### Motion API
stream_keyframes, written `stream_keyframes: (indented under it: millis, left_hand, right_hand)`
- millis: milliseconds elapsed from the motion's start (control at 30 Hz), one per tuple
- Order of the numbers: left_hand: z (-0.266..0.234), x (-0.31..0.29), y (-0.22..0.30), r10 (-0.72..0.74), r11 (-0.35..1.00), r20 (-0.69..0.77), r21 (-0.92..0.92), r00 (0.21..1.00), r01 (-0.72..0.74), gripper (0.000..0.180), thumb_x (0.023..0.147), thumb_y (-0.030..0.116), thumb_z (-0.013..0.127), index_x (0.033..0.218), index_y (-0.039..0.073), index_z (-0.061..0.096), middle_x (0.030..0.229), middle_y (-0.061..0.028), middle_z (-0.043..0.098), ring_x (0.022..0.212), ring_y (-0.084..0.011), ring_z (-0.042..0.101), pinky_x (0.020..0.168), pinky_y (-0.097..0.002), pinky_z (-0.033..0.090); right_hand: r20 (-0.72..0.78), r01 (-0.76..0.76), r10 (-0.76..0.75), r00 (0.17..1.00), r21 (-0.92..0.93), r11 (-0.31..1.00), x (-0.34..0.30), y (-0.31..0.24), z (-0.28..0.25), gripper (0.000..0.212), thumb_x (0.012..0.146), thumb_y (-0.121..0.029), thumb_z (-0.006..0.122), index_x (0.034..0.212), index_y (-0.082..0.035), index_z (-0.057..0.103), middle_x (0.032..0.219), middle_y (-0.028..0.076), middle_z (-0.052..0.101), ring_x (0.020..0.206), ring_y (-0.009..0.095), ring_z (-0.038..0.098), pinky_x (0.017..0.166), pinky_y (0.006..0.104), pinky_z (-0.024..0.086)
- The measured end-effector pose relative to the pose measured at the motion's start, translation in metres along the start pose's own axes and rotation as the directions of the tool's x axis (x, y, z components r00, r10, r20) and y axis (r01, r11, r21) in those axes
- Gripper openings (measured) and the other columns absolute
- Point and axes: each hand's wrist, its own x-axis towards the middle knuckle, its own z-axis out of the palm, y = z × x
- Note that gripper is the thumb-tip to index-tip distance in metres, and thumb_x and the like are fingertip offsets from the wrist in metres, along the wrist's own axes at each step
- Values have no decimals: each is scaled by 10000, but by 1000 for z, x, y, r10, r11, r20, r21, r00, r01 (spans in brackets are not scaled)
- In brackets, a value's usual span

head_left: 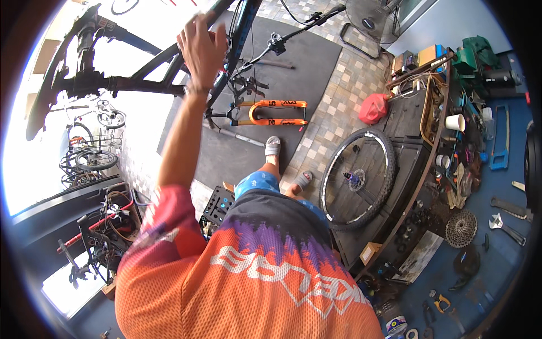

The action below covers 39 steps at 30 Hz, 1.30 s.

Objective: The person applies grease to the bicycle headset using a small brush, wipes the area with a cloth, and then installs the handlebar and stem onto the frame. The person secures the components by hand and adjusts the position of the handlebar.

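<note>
My left arm reaches forward, and my left hand point(202, 55) is at the dark bicycle frame point(148, 70) that hangs in front of me. Its back faces up and the fingers curl down out of sight, slightly blurred. Bits of red show beside the fingers, but I cannot make out what they are. Beyond the hand, handlebars point(305, 28) with cables extend to the right. Below the frame, an orange suspension fork point(276, 113) lies over the dark mat point(316, 62). My right hand is out of the picture.
On my right, a wheel point(358, 179) leans against a dark cabinet point(418, 161). The blue bench point(502, 186) carries a cassette point(461, 229), an adjustable wrench point(507, 229), a hacksaw point(499, 138) and a paper cup point(455, 122). A red bag point(374, 108) is near the cabinet's far end. Bicycles point(93, 144) stand at left.
</note>
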Motion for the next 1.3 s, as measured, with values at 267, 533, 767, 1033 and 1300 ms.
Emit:
stream_keyframes:
  millis: [267,533,767,1033,1300]
  left_hand:
    - [-26,-422,31,-25,692,997,-38,76,721,206,911,195,677,1008,37,766,931,-246,733,940,-414,740,795,-492,570]
    - [179,-554,-63,-306,141,894,381,-326,914,235,1020,196,585,1059,49,764,862,-103,787,695,-165,761,597,-323,625]
    - [384,-676,-268,-799,528,597,638,74,561,942,779,434,882,1499,9,448,1403,-284,620,1295,-417,621,1082,-464,512]
    - [437,-648,-242,-692,674,719,614,60,411,454,795,351,779,1129,44,759,1087,-257,755,1067,-421,730,911,-507,586]
    - [354,-601,-111,-767,535,642,638,2,554,313,834,257,722,1111,113,741,963,-236,755,953,-441,736,826,-522,602]
  right_hand:
    - [-364,91,33,931,319,943,72,-165,-49,407,1065,-372,578,1108,15,697,951,246,722,863,353,708,772,477,528]
    - [-84,-38,32,996,-77,996,243,-318,-33,931,866,-547,805,1529,-7,435,1486,249,528,1346,403,542,1135,465,433]
    - [-157,-72,62,986,-60,996,308,-356,-90,1053,755,-448,894,1584,-57,375,1505,228,518,1373,423,518,1130,496,441]
    - [-153,-78,75,985,-11,997,316,-347,-114,1015,779,-404,876,1592,-49,384,1544,236,498,1419,418,483,1173,477,397]
    - [-82,-92,86,993,-70,993,300,-326,-114,1016,787,-485,863,1578,-64,383,1498,239,520,1367,429,518,1127,505,443]
